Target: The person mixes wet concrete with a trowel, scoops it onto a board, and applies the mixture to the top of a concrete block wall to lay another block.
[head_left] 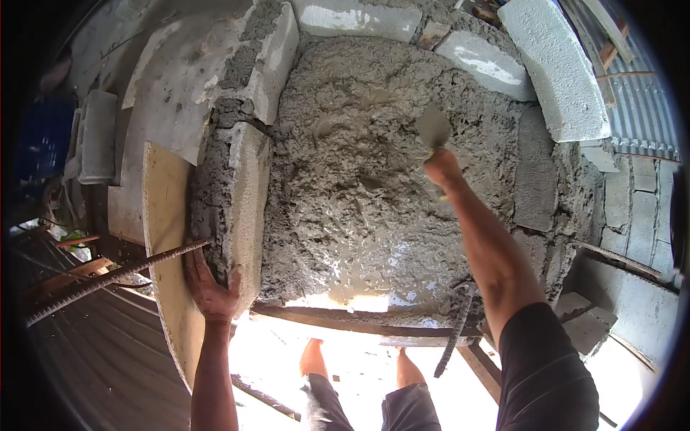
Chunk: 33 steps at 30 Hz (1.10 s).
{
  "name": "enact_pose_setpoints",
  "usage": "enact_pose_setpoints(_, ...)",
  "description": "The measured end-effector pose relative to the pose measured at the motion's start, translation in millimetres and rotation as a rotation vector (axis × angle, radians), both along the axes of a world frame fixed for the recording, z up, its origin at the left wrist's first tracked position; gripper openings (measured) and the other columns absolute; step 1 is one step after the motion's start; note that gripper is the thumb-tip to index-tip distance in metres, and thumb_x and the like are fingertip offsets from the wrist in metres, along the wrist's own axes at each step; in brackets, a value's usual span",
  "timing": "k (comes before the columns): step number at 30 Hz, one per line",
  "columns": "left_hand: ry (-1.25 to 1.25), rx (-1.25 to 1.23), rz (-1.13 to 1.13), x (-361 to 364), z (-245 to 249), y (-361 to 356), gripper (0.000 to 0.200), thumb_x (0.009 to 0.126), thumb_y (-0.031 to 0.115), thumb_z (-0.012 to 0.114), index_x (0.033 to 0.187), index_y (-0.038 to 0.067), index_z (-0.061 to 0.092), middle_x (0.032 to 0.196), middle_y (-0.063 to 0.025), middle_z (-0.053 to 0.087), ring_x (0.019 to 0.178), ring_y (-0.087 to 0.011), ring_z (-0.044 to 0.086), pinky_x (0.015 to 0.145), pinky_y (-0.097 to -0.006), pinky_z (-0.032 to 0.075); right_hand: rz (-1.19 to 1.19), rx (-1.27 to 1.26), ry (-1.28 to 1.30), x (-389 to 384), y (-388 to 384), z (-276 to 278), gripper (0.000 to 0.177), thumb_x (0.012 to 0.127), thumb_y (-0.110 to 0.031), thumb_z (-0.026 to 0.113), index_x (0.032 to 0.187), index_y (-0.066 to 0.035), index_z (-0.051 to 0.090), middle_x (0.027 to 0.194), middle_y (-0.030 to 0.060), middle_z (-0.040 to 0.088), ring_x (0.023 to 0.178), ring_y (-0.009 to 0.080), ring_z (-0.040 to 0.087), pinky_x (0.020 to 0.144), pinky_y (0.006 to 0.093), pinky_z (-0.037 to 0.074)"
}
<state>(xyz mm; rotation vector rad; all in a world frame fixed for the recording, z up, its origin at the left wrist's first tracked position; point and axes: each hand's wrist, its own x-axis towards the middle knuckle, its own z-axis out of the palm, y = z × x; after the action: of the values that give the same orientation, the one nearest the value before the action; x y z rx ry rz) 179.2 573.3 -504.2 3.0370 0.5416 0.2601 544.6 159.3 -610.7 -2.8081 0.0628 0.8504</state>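
Note:
My right hand (443, 169) is closed around the handle of a trowel, whose grey pointed blade (433, 126) lies over the wet concrete (359, 165). Yellow bits of the handle show beside the fist. The concrete is rough and lumpy, with watery, shiny patches towards the near edge. At the left, my left hand (213, 291) rests with fingers apart on the near end of a low wall, against a concrete block (248, 208). A plywood sheet (169, 251) stands just left of that hand.
Concrete blocks (359, 18) border the slab, with one loose block (557, 68) at the upper right. A long rebar (118, 284) juts out near my left hand; a bent rebar (456, 330) sticks out in front. Wooden edging (359, 321) runs along the near side.

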Motion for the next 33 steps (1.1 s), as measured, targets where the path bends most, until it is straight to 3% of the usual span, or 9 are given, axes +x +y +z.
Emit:
enact_pose_setpoints(4, 0.027, 0.029, 0.009, 6.2, 7.6, -3.9, 0.095, 0.084, 0.061, 0.06, 0.149, -0.002, 0.031, 0.15, -0.0252, 0.035, 0.135, -0.0442, 0.037, 0.112, -0.0526, 0.032, 0.115, 0.067, 0.041, -67.3, 19.8, 6.2, 0.035, 0.079, -0.005, 0.054, 0.112, 0.005, 0.061, 0.099, 0.0273, 0.069, 0.093, 0.0404, 0.068, 0.079, 0.0439, 0.057)
enact_pose_setpoints(9, 0.004, -0.002, 0.009, 4.5, 4.7, -4.3, 0.095, 0.084, 0.06, 0.06, 0.149, -0.002, 0.031, 0.15, -0.0253, 0.035, 0.135, -0.0444, 0.037, 0.112, -0.053, 0.032, 0.453, -0.089, 0.097, -109.2, -1.0, 50.1, 0.034, 0.083, -0.007, 0.057, 0.116, -0.001, 0.06, 0.097, 0.0218, 0.069, 0.085, 0.0364, 0.07, 0.074, 0.0439, 0.058)
enact_pose_setpoints(14, 0.018, 0.002, 0.019, 4.2, 5.1, -3.0, 0.094, 0.084, 0.059, 0.061, 0.149, -0.002, 0.031, 0.15, -0.0248, 0.036, 0.135, -0.0445, 0.037, 0.112, -0.0527, 0.032, 0.233, -0.032, -0.151, -68.7, -93.4, 63.4, 0.032, 0.09, -0.019, 0.061, 0.12, -0.009, 0.059, 0.096, 0.0205, 0.07, 0.082, 0.0358, 0.07, 0.071, 0.0438, 0.058)
enact_pose_setpoints(19, 0.03, 0.05, 0.008, 7.2, 11.0, -6.3, 0.093, 0.083, 0.057, 0.063, 0.149, -0.001, 0.032, 0.15, -0.025, 0.036, 0.136, -0.0433, 0.037, 0.114, -0.0515, 0.031, 0.024, -0.169, -0.241, 17.9, -43.4, 22.9, 0.029, 0.089, -0.013, 0.056, 0.117, -0.007, 0.064, 0.106, 0.0181, 0.071, 0.099, 0.0341, 0.069, 0.082, 0.0451, 0.056)
enact_pose_setpoints(21, 0.028, 0.047, 0.008, 1.8, 6.8, 0.8, 0.093, 0.083, 0.058, 0.062, 0.149, -0.001, 0.032, 0.15, -0.0255, 0.036, 0.136, -0.0433, 0.036, 0.114, -0.0512, 0.03, 0.048, -0.147, -0.108, 1.2, 11.5, 24.5, 0.029, 0.088, -0.014, 0.058, 0.113, -0.002, 0.065, 0.104, 0.0198, 0.07, 0.097, 0.0342, 0.069, 0.081, 0.0444, 0.056)
enact_pose_setpoints(25, -0.11, 0.011, -0.108, 0.4, -12.1, 4.8, 0.088, 0.091, 0.062, 0.052, 0.147, -0.003, 0.033, 0.148, -0.0278, 0.037, 0.137, -0.0441, 0.036, 0.114, -0.0505, 0.03, 0.315, -0.029, -0.036, -89.3, 20.3, 13.5, 0.02, 0.078, -0.013, 0.063, 0.091, -0.002, 0.072, 0.093, 0.0209, 0.071, 0.089, 0.0338, 0.071, 0.076, 0.0427, 0.057)
enact_pose_setpoints(28, -0.15, 0.059, -0.168, 8.4, -0.7, -3.8, 0.08, 0.095, 0.057, 0.052, 0.144, -0.005, 0.039, 0.145, -0.0282, 0.041, 0.134, -0.043, 0.041, 0.113, -0.0494, 0.033, 0.215, 0.104, -0.048, -149.7, 3.4, 10.7, 0.022, 0.079, -0.007, 0.057, 0.096, -0.001, 0.068, 0.093, 0.0219, 0.071, 0.088, 0.037, 0.07, 0.078, 0.0445, 0.057)
enact_pose_setpoints(29, -0.071, 0.139, -0.082, -11.5, -27.2, 19.8, 0.079, 0.095, 0.054, 0.054, 0.144, -0.005, 0.038, 0.145, -0.0281, 0.041, 0.134, -0.0426, 0.041, 0.113, -0.048, 0.033, 0.099, 0.124, -0.016, -163.5, -0.9, 33.6, 0.023, 0.08, -0.006, 0.056, 0.099, 0.0, 0.067, 0.09, 0.0223, 0.07, 0.088, 0.0372, 0.07, 0.077, 0.0458, 0.057)
enact_pose_setpoints(33, -0.14, 0.052, -0.165, -3.3, -17.5, 10.4, 0.078, 0.095, 0.051, 0.057, 0.145, -0.005, 0.037, 0.148, -0.0265, 0.039, 0.137, -0.0402, 0.039, 0.115, -0.0455, 0.031, 0.179, 0.15, 0.019, -199.5, -45.2, 62.2, 0.027, 0.083, -0.008, 0.056, 0.108, 0.0, 0.061, 0.083, 0.0217, 0.069, 0.08, 0.0389, 0.069, 0.069, 0.0473, 0.057)
